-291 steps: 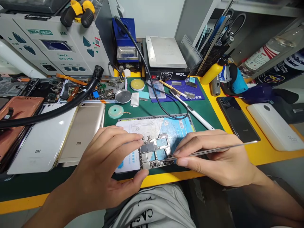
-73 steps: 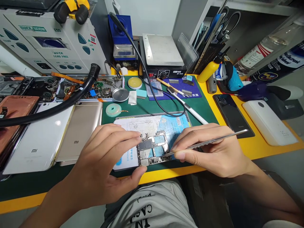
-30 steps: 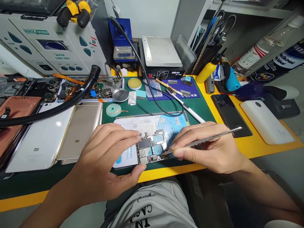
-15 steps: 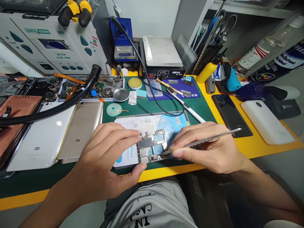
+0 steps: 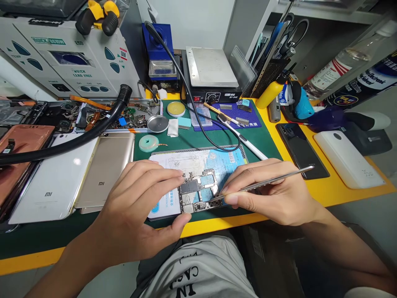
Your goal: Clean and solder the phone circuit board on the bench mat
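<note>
A phone circuit board (image 5: 190, 187) lies flat on a white-and-blue printed card (image 5: 167, 165), low in the middle of the head view. My left hand (image 5: 136, 207) steadies its left end, fingertips at the upper edge and thumb at the lower corner. Pinched between thumb and fingers of my right hand (image 5: 263, 192) is a slim metal tool (image 5: 279, 177), shaped like a thin pry blade. Its narrow tip touches the lower right part of the board, among small components. The back end points up to the right. My right fingers partly cover the board's right edge.
Phone back covers (image 5: 57, 178) lie at the left, below a black hose (image 5: 71, 145). A solder wick spool (image 5: 149, 143), a flux tin (image 5: 176, 109) and a white-handled iron (image 5: 248, 145) lie behind the board. A heating plate (image 5: 212, 68) stands at the back, a black phone (image 5: 302, 151) at the right.
The tool's tip has shifted slightly left over the board, and my right hand has tilted a little with it. My left hand and the board stay in place.
</note>
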### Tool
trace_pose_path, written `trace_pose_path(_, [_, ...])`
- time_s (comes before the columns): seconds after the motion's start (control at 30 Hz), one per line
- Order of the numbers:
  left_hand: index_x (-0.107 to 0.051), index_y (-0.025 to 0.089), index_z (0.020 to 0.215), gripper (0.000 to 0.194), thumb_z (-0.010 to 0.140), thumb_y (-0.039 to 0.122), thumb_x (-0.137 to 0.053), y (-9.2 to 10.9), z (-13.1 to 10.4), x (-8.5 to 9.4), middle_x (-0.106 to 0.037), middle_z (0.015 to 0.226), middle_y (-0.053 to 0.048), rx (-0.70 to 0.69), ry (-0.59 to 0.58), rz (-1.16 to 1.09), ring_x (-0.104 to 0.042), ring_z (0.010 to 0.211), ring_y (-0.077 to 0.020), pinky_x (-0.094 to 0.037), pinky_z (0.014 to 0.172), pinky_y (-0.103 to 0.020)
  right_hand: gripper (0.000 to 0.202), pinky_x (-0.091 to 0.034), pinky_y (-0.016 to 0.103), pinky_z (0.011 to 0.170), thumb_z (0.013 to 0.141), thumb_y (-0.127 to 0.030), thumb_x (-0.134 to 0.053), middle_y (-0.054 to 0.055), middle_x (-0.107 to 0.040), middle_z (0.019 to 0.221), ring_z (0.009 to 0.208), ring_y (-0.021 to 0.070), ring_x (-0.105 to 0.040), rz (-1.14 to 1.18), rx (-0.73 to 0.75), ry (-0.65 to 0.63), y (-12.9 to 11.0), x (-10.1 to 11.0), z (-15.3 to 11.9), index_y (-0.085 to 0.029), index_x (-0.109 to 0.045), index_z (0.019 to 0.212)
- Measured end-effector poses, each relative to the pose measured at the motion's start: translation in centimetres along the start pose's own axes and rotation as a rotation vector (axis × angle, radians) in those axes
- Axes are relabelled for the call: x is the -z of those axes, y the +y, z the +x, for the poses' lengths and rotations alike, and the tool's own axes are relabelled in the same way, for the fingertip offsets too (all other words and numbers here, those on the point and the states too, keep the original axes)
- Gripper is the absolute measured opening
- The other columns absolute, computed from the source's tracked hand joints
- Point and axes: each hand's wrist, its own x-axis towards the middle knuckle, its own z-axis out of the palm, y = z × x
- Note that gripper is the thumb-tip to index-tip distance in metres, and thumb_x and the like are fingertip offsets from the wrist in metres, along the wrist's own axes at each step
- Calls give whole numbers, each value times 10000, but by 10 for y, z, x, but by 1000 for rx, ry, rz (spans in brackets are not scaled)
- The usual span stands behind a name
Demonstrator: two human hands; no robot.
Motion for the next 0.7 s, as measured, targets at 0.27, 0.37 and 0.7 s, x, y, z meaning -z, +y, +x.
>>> trace_pose_path(0.27, [-624,205,1420,497,952,213,-793,0,-3,3,-767,1334,-115,24,-39,-28,-659,1257,-351,-580,1108,-644,81,-635,257,646,940,-92,-886,58,-872,828,704,163,-799,30,17,-5,-3,4,0,-161,-877,898])
trace_pose_path(0.37, [-625,200,1411,488,950,190,-783,1,-4,3,-763,1335,-116,35,-30,-29,-662,1255,-348,-578,1112,-638,87,-647,257,676,934,-72,-888,66,-875,838,719,168,-813,2,61,-18,-2,5,0,-154,-878,907])
trace_pose_path(0.7, [-635,198,1378,443,970,269,-793,-1,-1,-1,-777,1276,-121,35,-10,-22,-675,1222,-321,-568,1103,-545,71,-660,257,654,949,-81,-890,80,-878,854,717,177,-824,-41,78,-25,-2,4,-3,-148,-876,932])
